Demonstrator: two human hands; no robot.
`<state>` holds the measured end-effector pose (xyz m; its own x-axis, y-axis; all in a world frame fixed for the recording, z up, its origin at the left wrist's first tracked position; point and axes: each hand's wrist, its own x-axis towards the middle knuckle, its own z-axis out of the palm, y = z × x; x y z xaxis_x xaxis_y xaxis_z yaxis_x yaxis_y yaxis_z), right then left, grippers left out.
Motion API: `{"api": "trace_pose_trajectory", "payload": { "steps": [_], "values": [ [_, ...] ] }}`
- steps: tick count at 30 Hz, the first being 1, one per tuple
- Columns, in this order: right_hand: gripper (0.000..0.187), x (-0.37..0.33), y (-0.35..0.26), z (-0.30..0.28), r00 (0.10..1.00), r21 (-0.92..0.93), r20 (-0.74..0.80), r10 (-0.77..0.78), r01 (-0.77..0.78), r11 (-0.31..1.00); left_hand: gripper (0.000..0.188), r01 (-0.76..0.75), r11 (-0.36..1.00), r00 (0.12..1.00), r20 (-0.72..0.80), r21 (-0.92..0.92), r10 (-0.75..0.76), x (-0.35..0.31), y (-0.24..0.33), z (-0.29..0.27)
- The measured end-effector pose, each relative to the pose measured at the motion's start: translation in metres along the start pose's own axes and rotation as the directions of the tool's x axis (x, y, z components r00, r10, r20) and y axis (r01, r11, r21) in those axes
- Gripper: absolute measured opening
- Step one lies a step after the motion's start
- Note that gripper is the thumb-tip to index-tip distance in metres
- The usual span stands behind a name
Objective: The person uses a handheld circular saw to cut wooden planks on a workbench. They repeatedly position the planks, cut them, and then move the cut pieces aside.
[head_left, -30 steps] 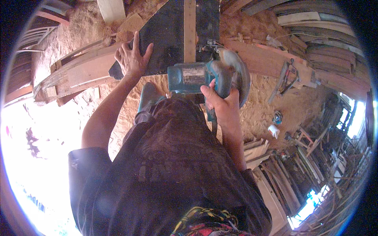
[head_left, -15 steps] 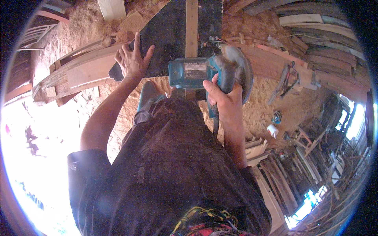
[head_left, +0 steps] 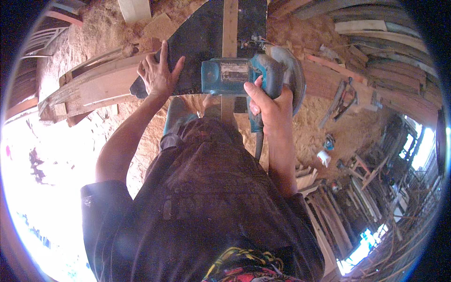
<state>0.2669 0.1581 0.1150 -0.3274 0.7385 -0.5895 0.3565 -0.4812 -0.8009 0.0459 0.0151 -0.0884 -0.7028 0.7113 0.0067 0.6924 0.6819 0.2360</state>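
Observation:
My right hand is wrapped round the rear handle of a teal circular saw, thumb toward the motor. Its rounded blade guard is on the right side, and a dark cord runs down beside my wrist. The saw rests over a black sheet with an angled left edge. Along that sheet lies a narrow wooden strip, partly hidden beneath the saw. My left hand lies with fingers spread on the sheet's left edge, holding no tool. The blade itself is hidden.
Under the sheet, a long wooden beam extends to the left. Pliers-like tools lie on the wood at right. A white container sits on the sawdust-covered floor. Stacked boards line the right side.
The saw and my right hand have moved slightly forward, away from my body, along the strip. My left hand stays in nearly the same place on the sheet.

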Motion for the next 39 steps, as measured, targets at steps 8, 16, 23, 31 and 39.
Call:
{"api": "trace_pose_trajectory", "payload": {
  "steps": [8,16,23,31,39],
  "values": [
    [0.024,0.029,-0.007,0.005,0.999,0.066,0.02,-0.027,0.025,0.997,0.084,0.014,1.0,1.0,-0.001,-0.01,-0.014,-0.001,0.001,-0.002],
    [0.022,0.093,-0.043,0.015,0.98,0.046,0.098,-0.171,0.167,0.985,0.084,0.025,1.0,0.999,-0.021,-0.013,-0.025,0.007,0.005,-0.007],
    [0.02,0.053,-0.088,-0.036,0.919,0.089,-0.056,-0.39,0.394,0.915,0.084,0.034,0.998,0.998,-0.055,-0.059,-0.037,0.003,0.002,-0.004],
    [0.026,0.046,-0.071,-0.139,0.879,-0.319,-0.232,-0.417,0.336,0.886,0.082,0.063,0.998,0.998,-0.018,-0.019,-0.063,0.002,0.001,-0.003],
    [0.041,0.097,0.016,-0.247,0.746,-0.847,-0.225,-0.626,0.168,0.505,0.08,0.005,1.0,0.996,-0.086,-0.017,-0.007,0.003,0.001,-0.001]
  ]
}}
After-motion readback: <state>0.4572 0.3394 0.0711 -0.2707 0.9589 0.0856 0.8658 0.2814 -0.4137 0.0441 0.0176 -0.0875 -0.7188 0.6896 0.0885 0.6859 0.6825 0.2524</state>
